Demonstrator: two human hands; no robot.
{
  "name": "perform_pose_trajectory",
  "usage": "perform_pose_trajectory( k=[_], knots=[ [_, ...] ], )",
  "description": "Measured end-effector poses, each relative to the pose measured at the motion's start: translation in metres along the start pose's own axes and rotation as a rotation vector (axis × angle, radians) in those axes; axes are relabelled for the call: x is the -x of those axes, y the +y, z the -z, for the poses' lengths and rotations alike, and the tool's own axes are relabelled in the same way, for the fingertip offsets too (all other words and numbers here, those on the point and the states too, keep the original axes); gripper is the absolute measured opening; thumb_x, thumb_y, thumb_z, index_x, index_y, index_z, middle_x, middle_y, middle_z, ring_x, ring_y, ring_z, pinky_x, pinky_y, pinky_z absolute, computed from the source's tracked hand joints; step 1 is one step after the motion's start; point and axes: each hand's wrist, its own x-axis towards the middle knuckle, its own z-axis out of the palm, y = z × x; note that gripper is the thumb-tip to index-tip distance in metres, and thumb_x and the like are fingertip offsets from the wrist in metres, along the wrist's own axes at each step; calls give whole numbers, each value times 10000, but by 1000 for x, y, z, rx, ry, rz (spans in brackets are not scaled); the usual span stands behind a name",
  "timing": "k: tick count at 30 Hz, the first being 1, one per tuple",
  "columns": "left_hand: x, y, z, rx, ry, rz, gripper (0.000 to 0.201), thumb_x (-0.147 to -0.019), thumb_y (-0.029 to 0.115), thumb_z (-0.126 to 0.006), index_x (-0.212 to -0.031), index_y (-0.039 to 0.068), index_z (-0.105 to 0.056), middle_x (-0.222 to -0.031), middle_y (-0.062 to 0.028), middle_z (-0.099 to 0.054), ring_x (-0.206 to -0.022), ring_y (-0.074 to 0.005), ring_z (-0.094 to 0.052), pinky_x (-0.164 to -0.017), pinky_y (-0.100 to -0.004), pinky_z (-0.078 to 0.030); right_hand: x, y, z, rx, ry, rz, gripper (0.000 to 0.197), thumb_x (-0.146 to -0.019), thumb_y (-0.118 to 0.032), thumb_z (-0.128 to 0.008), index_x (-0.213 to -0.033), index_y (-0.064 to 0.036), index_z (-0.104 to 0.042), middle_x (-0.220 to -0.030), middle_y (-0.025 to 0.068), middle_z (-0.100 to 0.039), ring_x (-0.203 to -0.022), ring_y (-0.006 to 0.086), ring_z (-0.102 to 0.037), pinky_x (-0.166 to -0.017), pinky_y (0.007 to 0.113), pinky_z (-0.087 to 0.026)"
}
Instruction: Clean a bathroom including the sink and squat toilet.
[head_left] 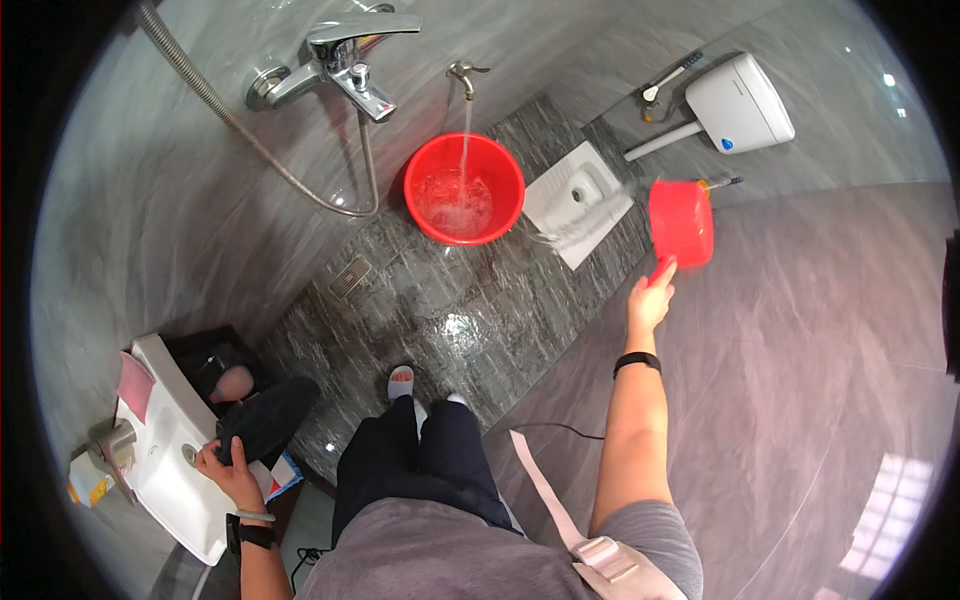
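My right hand (650, 303) is stretched out to the right, closed around the handle of a red water dipper (680, 222). The dipper is raised and tilted near the wall, and its outline is slightly blurred. Water streaks lie over the white squat toilet (578, 197), left of the dipper. At the lower left, my left hand (236, 474) grips the near end of a dark, oval thing (268, 415) beside the washbasin; its kind I cannot make out. Ahead, a red bucket (414, 205) stands under a running wall tap (466, 80), with water churning inside.
A white washbasin (165, 480) with a pink cloth (135, 387) on its rim is at the left. A chrome mixer tap (350, 60) and a shower hose (230, 120) project from the wall. A cistern (745, 105) hangs beyond the toilet. The dark floor (440, 300) looks wet, with a drain (350, 278).
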Motion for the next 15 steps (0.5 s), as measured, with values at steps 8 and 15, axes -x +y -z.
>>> perform_pose_trajectory(
  k=[8,15],
  knots=[
    [-3,12,-13,-132,47,25,273,-848,190,-691,-996,18,-539,-1081,-166,-454,-1085,-322,-406,-970,-391,-321,-22,-133,-82,-1149,-784,-159,441,-814,-99,-569,-1239,-114,-455,-684,69,-541,-435,163,-503,-355,291,-400],
    [-13,13,-25,-519,-40,-146,256,-780,105,-701,-916,3,-509,-921,-168,-506,-1007,-350,-403,-921,-434,-323,6,-215,-349,-857,-1086,-324,127,-862,-130,-506,-928,-86,-605,-694,109,-606,-496,242,-578,-414,375,-461]
  ],
)
